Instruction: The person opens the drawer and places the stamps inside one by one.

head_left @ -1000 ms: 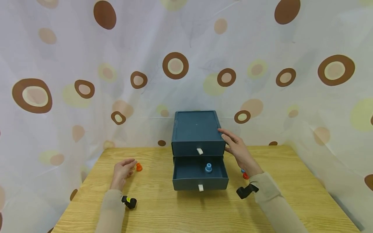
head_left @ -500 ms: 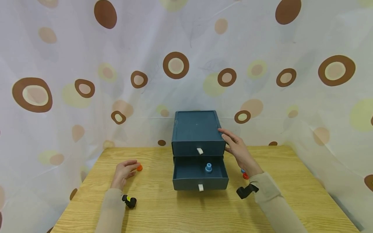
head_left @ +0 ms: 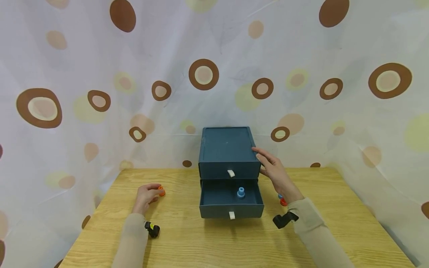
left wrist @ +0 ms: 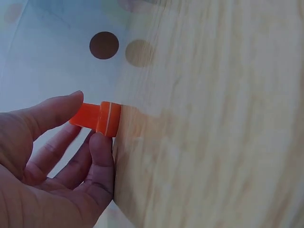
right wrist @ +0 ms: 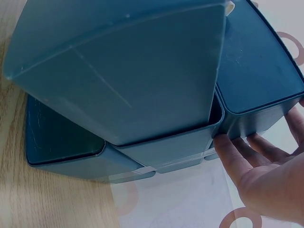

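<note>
In the left wrist view, a small orange stepped plug point(left wrist: 109, 118) stands with its wider end on the wooden table. My left hand point(head_left: 146, 196) pinches it, thumb on one side and fingertips on the other. At the right, my right hand point(head_left: 275, 174) rests its extended fingers against the side and top edge of a dark blue drawer cabinet point(head_left: 228, 145). The cabinet's lower drawer point(head_left: 231, 211) is pulled out. Inside the drawer, towards its right, stands a light blue stepped plug point(head_left: 241, 192). The upper drawer point(head_left: 214, 170) is closed.
A red piece point(head_left: 283, 202) and a blue piece point(head_left: 280, 196) sit on the table right of the cabinet, partly hidden by my right wrist. The wooden table point(head_left: 187, 238) meets a spotted curtain point(head_left: 161, 123) behind the cabinet.
My left hand has moved slightly right and its fingers have come around the orange plug. The right hand stays at the cabinet, and the drawer keeps its position.
</note>
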`<state>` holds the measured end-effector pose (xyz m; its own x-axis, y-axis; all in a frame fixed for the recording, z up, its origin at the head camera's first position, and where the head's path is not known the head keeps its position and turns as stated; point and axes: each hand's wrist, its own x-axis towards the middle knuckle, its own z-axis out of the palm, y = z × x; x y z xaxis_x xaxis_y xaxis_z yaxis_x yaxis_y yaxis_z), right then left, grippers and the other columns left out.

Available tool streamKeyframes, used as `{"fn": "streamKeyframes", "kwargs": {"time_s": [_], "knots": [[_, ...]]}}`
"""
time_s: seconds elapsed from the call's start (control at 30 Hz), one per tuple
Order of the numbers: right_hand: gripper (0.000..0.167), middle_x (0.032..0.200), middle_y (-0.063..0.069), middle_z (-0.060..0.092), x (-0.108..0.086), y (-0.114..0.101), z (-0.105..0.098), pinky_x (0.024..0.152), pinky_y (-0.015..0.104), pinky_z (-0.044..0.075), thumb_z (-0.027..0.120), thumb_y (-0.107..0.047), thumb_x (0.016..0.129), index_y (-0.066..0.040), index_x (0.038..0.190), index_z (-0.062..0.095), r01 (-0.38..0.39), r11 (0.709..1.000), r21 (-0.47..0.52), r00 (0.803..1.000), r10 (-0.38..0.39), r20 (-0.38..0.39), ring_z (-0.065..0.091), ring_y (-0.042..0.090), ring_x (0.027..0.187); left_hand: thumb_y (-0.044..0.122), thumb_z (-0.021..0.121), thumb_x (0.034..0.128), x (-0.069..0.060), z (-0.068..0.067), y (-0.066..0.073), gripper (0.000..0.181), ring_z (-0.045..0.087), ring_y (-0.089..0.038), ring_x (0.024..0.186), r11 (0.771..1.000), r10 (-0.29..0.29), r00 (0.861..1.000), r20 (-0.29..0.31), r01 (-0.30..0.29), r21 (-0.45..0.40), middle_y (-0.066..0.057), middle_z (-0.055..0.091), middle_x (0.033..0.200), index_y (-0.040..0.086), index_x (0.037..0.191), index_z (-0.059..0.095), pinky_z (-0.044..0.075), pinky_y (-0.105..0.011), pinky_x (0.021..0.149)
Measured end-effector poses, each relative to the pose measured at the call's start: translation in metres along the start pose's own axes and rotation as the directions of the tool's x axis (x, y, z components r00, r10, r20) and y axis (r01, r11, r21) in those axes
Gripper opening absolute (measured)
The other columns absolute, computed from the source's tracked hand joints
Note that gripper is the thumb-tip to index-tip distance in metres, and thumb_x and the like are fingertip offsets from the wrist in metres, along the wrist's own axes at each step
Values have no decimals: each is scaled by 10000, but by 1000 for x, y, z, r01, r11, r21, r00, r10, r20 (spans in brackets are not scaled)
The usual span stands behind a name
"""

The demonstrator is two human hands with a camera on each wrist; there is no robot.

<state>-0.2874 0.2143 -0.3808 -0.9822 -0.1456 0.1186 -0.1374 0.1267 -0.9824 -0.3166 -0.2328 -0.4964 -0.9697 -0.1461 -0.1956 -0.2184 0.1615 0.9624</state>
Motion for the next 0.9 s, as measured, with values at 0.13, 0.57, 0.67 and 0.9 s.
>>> {"fn": "streamKeyframes", "kwargs": {"time_s": [0.13,0.57,0.67,0.9], "knots": [[557,1636,56,196,0,0,0,1139,643,249,426,-453,1038,-180,1521,379,8,1000,2,1000,-8,9,148,338,1510,75,697,904,0,0,1,402,654,-182,914,1000,7,1000,6,-7,23,-175,614,1266,-43,1279,612,551,-295,759],[551,1641,56,179,-3,-1,-1,1142,648,234,419,-448,1042,-190,1526,369,-10,1000,-7,1000,10,5,132,346,1512,164,692,926,-8,-1,8,438,665,-215,966,997,-22,998,51,19,70,-157,638,1252,5,1320,586,558,-332,762],[556,1640,55,184,-2,0,-2,1141,646,239,424,-460,1036,-196,1524,374,-6,1000,-11,1000,6,2,137,346,1511,162,690,926,-10,2,10,439,681,-184,868,998,-15,998,63,11,65,-134,681,1165,-4,1317,581,550,-320,713],[569,1639,61,189,0,2,-1,1141,643,242,435,-480,1026,-205,1521,379,12,1000,-10,1000,-12,12,142,344,1510,125,664,939,-18,8,20,434,701,-191,927,998,52,996,73,-53,19,-174,662,1180,-33,1329,554,573,-379,812]]}}
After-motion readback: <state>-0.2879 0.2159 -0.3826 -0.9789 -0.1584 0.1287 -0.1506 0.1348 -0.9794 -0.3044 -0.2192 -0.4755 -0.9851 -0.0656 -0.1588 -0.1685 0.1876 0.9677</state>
